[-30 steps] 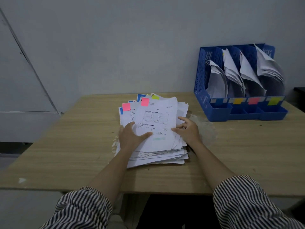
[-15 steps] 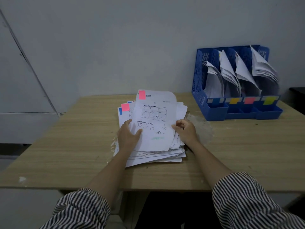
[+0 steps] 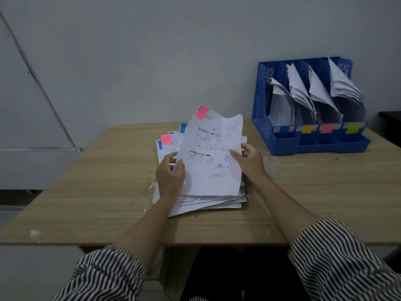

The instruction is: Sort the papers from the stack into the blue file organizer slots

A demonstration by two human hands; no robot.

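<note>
A messy stack of white papers (image 3: 204, 202) lies at the middle of the wooden table (image 3: 86, 192). A top sheet (image 3: 211, 170) with a pink sticky tab at its upper left corner is tilted up off the stack. My right hand (image 3: 249, 162) pinches its right edge. My left hand (image 3: 170, 175) holds its left edge, thumb on the front. At the back right stands the blue file organizer (image 3: 282, 144). Its several slots hold curled papers and carry blue, yellow, pink and lime labels along the front.
A grey wall rises just behind the table. Another pink-tabbed sheet (image 3: 166, 140) and blue-tabbed sheets stick out at the stack's far left. A dark object (image 3: 390, 124) sits at the right edge, beyond the organizer. White crumbs dot the table around the stack.
The pink-tabbed top sheet, flat on the stack a second ago, has been gripped at both sides and its far end raised. The view has shifted slightly.
</note>
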